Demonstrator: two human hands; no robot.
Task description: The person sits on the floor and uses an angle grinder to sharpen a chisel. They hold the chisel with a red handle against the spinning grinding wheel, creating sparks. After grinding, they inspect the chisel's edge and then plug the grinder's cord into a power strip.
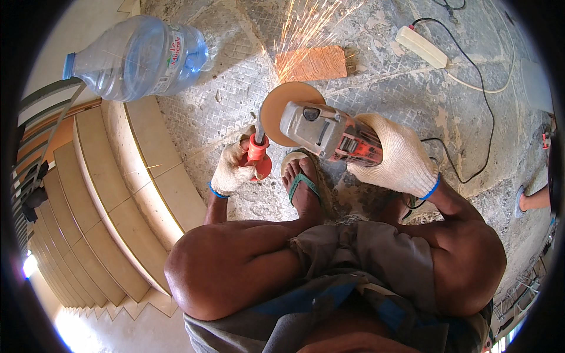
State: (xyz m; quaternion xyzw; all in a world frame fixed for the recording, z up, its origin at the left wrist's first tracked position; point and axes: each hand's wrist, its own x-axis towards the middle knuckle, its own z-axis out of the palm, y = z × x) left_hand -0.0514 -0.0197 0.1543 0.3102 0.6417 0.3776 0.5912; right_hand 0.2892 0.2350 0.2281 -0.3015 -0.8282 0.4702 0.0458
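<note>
My left hand (229, 169), in a cream knit glove, is closed around the red handle (257, 148) of a chisel with a round hand guard. The chisel's metal end touches or nearly touches the left edge of a brown disc (273, 112). That disc belongs to an angle grinder (338, 135), which my right hand (397, 154), gloved too, grips by its red and black body. Orange sparks (303, 29) stream away from the disc toward the far side. Beyond the disc, a reddish-orange block (318, 63) lies on the floor, crossed by sparks.
A large clear water bottle (138, 59) lies on its side at far left, above tiled stairs (126, 200) with a railing (44, 112). A white power strip (421, 47) and black cord (485, 106) lie on the rough concrete floor. My sandalled foot (304, 188) is close below the disc. Another person's foot (532, 200) shows at far right.
</note>
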